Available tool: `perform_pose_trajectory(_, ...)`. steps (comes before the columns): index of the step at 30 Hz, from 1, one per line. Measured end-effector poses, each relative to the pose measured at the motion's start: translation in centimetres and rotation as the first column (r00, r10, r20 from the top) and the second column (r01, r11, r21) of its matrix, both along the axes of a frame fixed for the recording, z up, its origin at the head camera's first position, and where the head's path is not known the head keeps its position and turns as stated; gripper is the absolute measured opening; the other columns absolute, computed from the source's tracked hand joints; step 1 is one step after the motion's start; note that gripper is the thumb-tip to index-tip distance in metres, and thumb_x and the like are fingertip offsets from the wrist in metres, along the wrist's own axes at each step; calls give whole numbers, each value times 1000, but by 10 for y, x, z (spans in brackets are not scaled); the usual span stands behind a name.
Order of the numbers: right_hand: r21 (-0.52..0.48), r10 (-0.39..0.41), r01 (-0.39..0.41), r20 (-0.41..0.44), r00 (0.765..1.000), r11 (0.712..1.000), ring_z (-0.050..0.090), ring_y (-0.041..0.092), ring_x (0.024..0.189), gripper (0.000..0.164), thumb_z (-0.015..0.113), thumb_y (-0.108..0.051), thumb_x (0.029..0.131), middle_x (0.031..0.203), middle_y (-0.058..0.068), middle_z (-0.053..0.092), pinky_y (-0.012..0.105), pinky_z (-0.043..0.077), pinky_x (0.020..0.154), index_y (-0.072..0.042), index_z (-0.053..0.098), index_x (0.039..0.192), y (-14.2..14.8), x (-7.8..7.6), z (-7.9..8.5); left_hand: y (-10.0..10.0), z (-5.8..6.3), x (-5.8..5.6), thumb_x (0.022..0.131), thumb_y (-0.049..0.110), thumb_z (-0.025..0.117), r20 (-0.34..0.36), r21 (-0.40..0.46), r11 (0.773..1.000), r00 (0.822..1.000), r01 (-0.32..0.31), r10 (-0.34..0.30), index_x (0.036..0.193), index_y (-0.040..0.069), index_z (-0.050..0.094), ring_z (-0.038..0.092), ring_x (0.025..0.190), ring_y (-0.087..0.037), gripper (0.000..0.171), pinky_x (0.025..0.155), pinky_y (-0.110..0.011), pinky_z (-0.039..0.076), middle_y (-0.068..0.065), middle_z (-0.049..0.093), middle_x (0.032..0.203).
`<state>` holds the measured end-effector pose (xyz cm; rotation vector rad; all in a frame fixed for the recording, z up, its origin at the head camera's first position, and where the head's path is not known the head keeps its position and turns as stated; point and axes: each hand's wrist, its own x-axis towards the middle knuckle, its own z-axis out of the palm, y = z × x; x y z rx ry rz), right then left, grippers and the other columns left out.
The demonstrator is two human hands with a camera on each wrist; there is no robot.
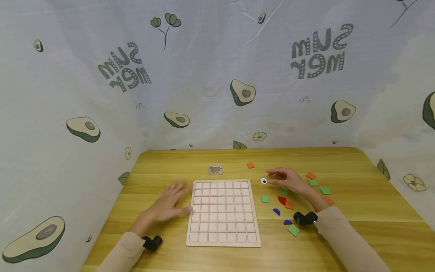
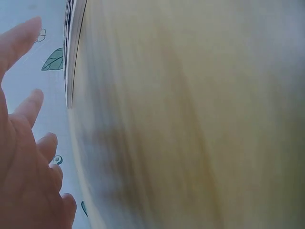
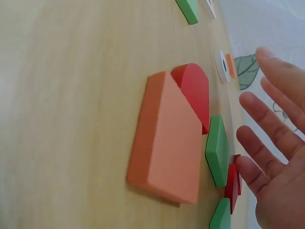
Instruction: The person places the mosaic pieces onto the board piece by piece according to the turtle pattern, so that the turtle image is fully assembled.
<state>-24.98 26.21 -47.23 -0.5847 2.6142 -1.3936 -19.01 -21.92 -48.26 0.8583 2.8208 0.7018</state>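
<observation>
Eye disc (image 1: 264, 181): white, round; centre apparently black.

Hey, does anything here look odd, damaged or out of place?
Nothing looks clearly damaged. The oddest sight is the lettering on the cloth behind the table: it reads backwards, as if mirrored. One orange piece also lies beyond the board, apart from most other pieces, though that may be harmless.

Lower centre: gridded board (image 1: 222, 207). Left of it: left hand (image 1: 168, 204), fingers spread. Lower right: right hand (image 1: 289, 182) beside round eye-like disc (image 1: 264, 181), coloured tiles (image 1: 265, 198).
</observation>
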Motion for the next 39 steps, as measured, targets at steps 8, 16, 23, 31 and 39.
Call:
perform_pose_trajectory(8,26,24,-23,-23,999,999,59,34,102,41,75,-10,90,117,20,68,29,51,86,8,64,125,-3,-7,-3,-1,-7,0,95,59,58,18,-49,999,1000,4,-3,160,22,26,3,148,-46,81,115,-66,4,-16,11,164)
perform_pose_trajectory(16,58,46,-45,-17,999,997,61,34,102,41,76,-10,89,116,20,68,44,52,91,9,65,124,-4,-10,-6,-3,-12,2,94,59,58,39,-59,998,999,-1,4,159,24,29,1,149,-44,79,115,-64,4,-16,10,165)
perform_pose_trajectory(23,68,77,-72,-65,995,995,62,33,97,38,76,-7,88,107,18,69,37,54,86,10,67,120,-6,-14,-9,-3,-12,1,95,59,57,21,-69,998,1000,1,0,159,24,31,2,149,-43,77,116,-64,4,-16,11,165)
perform_pose_trajectory(31,75,74,-69,-78,994,995,61,29,94,33,78,-8,86,101,12,68,31,52,83,6,71,115,-8,-18,-11,-4,-12,1,95,61,55,25,-83,996,1000,14,-12,159,25,29,2,149,-41,78,116,-64,3,-14,9,165)
perform_pose_trajectory(39,64,94,-88,-87,992,994,60,29,94,31,78,-8,86,101,13,68,32,51,83,7,71,112,-9,-19,-12,-4,-15,0,96,62,53,19,-102,995,1000,21,-20,160,26,27,1,149,-41,78,116,-64,3,-15,8,165)
